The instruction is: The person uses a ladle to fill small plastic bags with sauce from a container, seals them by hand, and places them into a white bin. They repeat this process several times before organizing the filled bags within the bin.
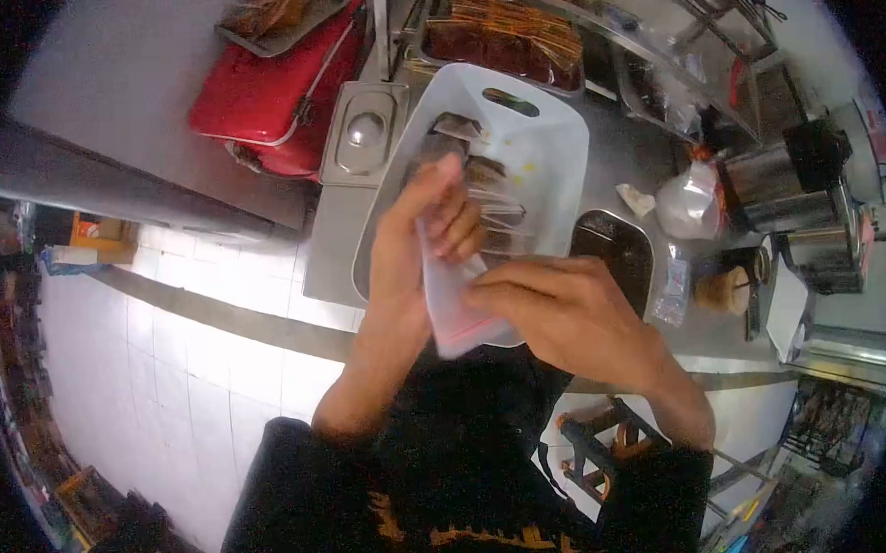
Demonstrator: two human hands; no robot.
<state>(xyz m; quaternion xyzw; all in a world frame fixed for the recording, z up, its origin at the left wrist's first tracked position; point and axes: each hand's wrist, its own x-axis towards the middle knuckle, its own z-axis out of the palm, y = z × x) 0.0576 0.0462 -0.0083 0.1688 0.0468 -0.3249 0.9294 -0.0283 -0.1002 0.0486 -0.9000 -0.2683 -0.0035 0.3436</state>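
Note:
My left hand (420,228) is closed around the upper part of a translucent plastic bag (450,311) with a reddish line near its lower edge, perhaps a zip bag. The fingers of my right hand (575,310) pinch the bag's other side. Both hands are over a white plastic tub (552,161) with a handle slot in its far wall. Inside the tub, dark packed pieces (455,128) and clear plastic lie beside small yellow bits. My left hand hides part of these contents.
A red cooler box (274,105) with a metal tray (284,14) on top stands at upper left. A lidded steel pan (363,130) sits beside the tub. Skewers (510,18) fill a tray behind it. Right of the tub are a dark basin (612,258), a white plastic bag (687,199) and steel pots (790,198).

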